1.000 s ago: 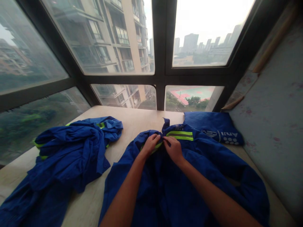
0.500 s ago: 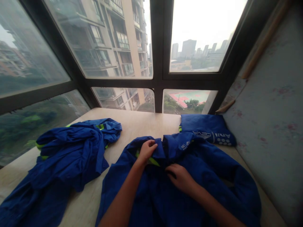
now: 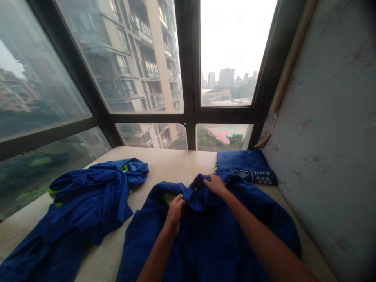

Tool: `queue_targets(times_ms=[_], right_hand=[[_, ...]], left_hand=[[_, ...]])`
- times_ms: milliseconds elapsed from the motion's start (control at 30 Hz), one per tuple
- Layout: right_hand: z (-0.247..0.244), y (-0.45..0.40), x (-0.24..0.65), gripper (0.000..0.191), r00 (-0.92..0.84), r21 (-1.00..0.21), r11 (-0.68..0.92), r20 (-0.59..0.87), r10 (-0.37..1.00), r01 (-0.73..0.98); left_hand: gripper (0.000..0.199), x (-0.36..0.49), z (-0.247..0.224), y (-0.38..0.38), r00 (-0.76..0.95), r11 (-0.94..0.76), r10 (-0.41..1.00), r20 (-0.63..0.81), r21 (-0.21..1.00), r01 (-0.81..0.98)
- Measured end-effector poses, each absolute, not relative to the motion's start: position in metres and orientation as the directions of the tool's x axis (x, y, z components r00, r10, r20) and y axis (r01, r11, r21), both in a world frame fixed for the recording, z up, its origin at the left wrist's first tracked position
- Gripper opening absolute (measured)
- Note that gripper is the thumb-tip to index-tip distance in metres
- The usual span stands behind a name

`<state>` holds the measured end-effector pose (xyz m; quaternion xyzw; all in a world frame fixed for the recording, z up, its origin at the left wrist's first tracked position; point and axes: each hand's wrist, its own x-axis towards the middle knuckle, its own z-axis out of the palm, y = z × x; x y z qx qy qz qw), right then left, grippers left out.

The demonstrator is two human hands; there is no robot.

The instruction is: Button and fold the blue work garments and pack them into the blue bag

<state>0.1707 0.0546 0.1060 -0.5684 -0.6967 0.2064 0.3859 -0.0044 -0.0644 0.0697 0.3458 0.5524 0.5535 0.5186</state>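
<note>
Jacket (image 3: 216, 239), blue, lay near the right edge of the windowsill (image 3: 173, 162), collar (image 3: 198, 199) pinched by left hand (image 3: 175, 214) and right hand (image 3: 216, 185); folded garment (image 3: 242, 160) by the far-right corner.

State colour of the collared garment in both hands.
The collared garment is mainly blue, best seen in the head view.

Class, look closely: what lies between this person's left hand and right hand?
Bunched fabric of the blue garment lies between the left hand and the right hand, as the head view shows.
</note>
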Motion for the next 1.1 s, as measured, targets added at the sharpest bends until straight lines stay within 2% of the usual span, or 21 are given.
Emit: queue_targets(times_ms=[67, 133, 200, 267, 300, 367, 467, 567, 667, 700, 767, 867, 933, 1000, 1100], right_hand=[[0.107, 0.051, 0.170, 0.032, -0.074, -0.767, 0.281, 0.294, 0.953, 0.577], [0.110, 0.044, 0.181, 0.036, -0.081, -0.849, 0.281, 0.275, 0.958, 0.447], [0.109, 0.032, 0.197, 0.042, -0.075, -0.957, 0.238, 0.229, 0.971, 0.164], [0.101, 0.014, 0.215, 0.049, -0.092, -0.981, 0.145, 0.157, 0.983, -0.132], [0.093, 0.003, 0.222, 0.050, -0.115, -0.976, 0.105, 0.129, 0.985, -0.191], [0.071, -0.017, 0.233, 0.045, -0.159, -0.991, 0.097, 0.111, 0.981, -0.091], [0.038, -0.040, 0.242, 0.037, -0.168, -0.943, 0.225, 0.187, 0.968, 0.247], [0.027, -0.047, 0.245, 0.030, -0.168, -0.811, 0.359, 0.317, 0.933, 0.462], [0.037, -0.042, 0.241, 0.028, -0.216, -0.668, 0.471, 0.431, 0.876, 0.576], [0.043, -0.040, 0.237, 0.029, -0.253, -0.607, 0.507, 0.458, 0.853, 0.612], [0.054, -0.035, 0.230, 0.027, -0.349, -0.471, 0.562, 0.467, 0.813, 0.680], [0.065, -0.030, 0.223, 0.016, -0.456, -0.298, 0.595, 0.422, 0.784, 0.746], [0.069, -0.031, 0.222, 0.016, -0.462, -0.236, 0.603, 0.456, 0.761, 0.762], [0.071, -0.034, 0.225, 0.019, -0.420, -0.226, 0.627, 0.571, 0.705, 0.745], [0.072, -0.043, 0.226, 0.027, -0.326, -0.256, 0.697, 0.743, 0.585, 0.669]], left_hand=[[0.012, -0.016, 0.082, -0.073, -0.289, 0.110, 0.940, -0.182, 0.962, -0.248], [0.012, -0.029, 0.098, -0.085, -0.358, 0.037, 0.920, -0.158, 0.946, -0.321], [0.013, -0.041, 0.112, -0.100, -0.423, -0.053, 0.898, -0.123, 0.923, -0.381], [0.013, -0.048, 0.116, -0.118, -0.469, -0.099, 0.877, -0.103, 0.917, -0.386], [0.013, -0.050, 0.113, -0.127, -0.475, -0.082, 0.874, -0.108, 0.929, -0.362], [0.010, -0.052, 0.099, -0.141, -0.452, 0.025, 0.881, -0.138, 0.969, -0.248], [0.017, -0.053, 0.071, -0.153, -0.439, 0.180, 0.888, -0.139, 0.982, 0.053], [0.032, -0.050, 0.063, -0.154, -0.533, 0.161, 0.845, 0.048, 0.927, 0.339], [0.035, -0.039, 0.078, -0.144, -0.465, 0.065, 0.821, 0.331, 0.754, 0.653], [0.035, -0.034, 0.085, -0.138, -0.380, 0.041, 0.841, 0.386, 0.654, 0.755], [0.035, -0.025, 0.098, -0.125, -0.178, 0.005, 0.909, 0.377, 0.417, 0.909], [0.027, -0.020, 0.108, -0.109, 0.015, -0.037, 0.978, 0.209, 0.098, 0.995], [0.025, -0.024, 0.109, -0.106, 0.038, -0.038, 0.983, 0.179, -0.004, 0.999], [0.026, -0.031, 0.106, -0.110, 0.032, -0.027, 0.959, 0.281, -0.023, 0.999], [0.027, -0.040, 0.101, -0.124, 0.026, -0.031, 0.855, 0.518, 0.002, 1.000]])
